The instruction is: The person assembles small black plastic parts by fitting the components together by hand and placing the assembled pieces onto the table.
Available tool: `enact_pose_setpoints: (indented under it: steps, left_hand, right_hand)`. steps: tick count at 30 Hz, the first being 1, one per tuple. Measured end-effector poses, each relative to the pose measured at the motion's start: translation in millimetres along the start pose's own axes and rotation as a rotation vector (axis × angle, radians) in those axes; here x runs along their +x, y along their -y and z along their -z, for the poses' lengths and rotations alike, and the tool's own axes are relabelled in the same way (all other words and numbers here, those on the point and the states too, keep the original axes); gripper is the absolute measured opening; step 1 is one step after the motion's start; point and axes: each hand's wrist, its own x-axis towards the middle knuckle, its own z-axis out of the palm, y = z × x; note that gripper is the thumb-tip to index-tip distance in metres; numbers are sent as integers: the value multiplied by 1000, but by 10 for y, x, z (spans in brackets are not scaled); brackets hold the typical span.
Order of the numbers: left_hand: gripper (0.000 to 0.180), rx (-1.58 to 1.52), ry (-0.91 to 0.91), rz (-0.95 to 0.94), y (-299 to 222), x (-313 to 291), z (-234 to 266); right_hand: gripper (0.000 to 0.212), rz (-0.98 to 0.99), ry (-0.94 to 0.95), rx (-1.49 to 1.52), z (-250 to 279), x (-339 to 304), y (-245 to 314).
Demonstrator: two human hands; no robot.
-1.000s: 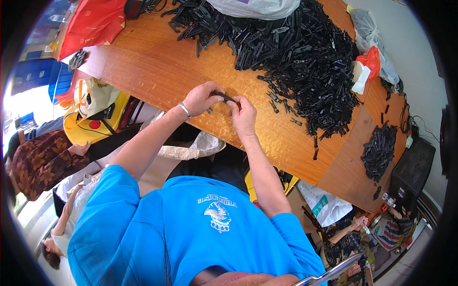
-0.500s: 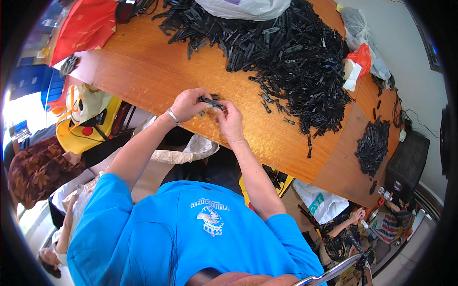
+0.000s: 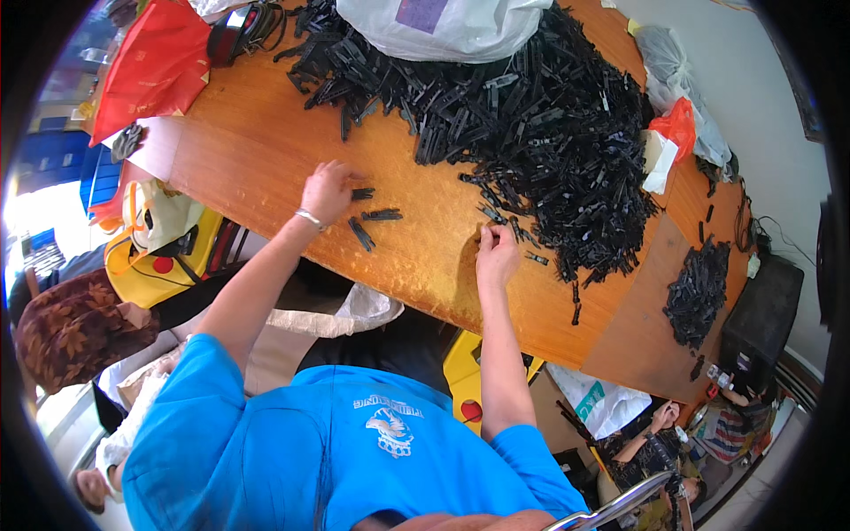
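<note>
Over the left part of the wooden table, my left hand (image 3: 328, 191) has its fingers spread and slightly blurred. Just right of its fingertips lies a small black plastic clip-like part (image 3: 362, 193). Two more such parts lie close by, a level one (image 3: 382, 214) and a slanted one (image 3: 361, 234). My right hand (image 3: 498, 258) is by the near edge of a large heap of black plastic parts (image 3: 549, 142). Its thumb and bent fingers look a little apart, close to a few loose parts (image 3: 491, 213), with nothing visible between them.
A white sack (image 3: 443, 31) sits on the heap. A smaller black pile (image 3: 697, 292) is at the right of the table (image 3: 266, 168). A red bag (image 3: 155, 66) lies far left. Other people (image 3: 651, 434) sit at the lower right and left; a yellow chair (image 3: 164, 261) stands left.
My hands, together on a black part before, have parted. My left hand has moved left, where a part now lies beside it. My right hand has moved right to the heap's edge.
</note>
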Motion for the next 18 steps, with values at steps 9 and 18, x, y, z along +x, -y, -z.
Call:
enact_pose_setpoints:
  steps: [9, 18]
  left_hand:
    - [24, -208, -46, 310, -832, 765, -429]
    - [14, -104, -78, 171, -802, 277, -496]
  right_hand:
    - [24, 435, 42, -173, -116, -102, 564]
    - [13, 629, 32, -187, -364, 48, 683]
